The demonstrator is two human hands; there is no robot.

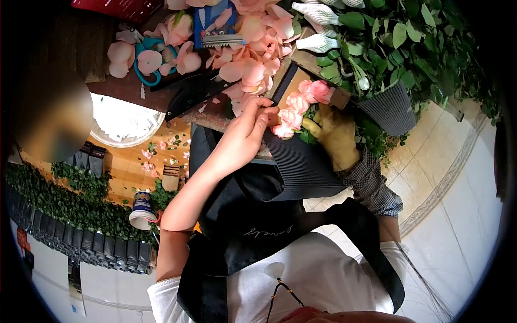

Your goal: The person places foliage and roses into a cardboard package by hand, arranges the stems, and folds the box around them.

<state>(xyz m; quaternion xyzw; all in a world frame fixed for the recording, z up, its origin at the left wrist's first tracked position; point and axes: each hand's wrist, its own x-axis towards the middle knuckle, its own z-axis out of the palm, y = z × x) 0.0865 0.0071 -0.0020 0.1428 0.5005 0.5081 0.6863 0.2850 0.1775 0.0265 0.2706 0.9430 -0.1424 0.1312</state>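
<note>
A short row of pink roses [291, 118] with a few green leaves lies over a sheet of brown cardboard [289, 89] and dark corrugated wrapping [307, 167] in front of me. My left hand [250, 126], bare, reaches to the left side of the blooms. Its thumb and fingers are pinched together close to the petals; what is between them cannot be made out. My right hand [339, 137] wears a yellowish work glove below a checked sleeve. It is curled round the roses from the right, just under the heads, where leaves hide the stems.
Loose pink petals [250, 70] cover the table beyond, beside turquoise-handled scissors [148, 62] and a blue box [215, 21]. Leafy stems [414, 43] and white net-sleeved buds [318, 43] fill the upper right. A white-filled tub [126, 121] and a can [142, 210] stand left.
</note>
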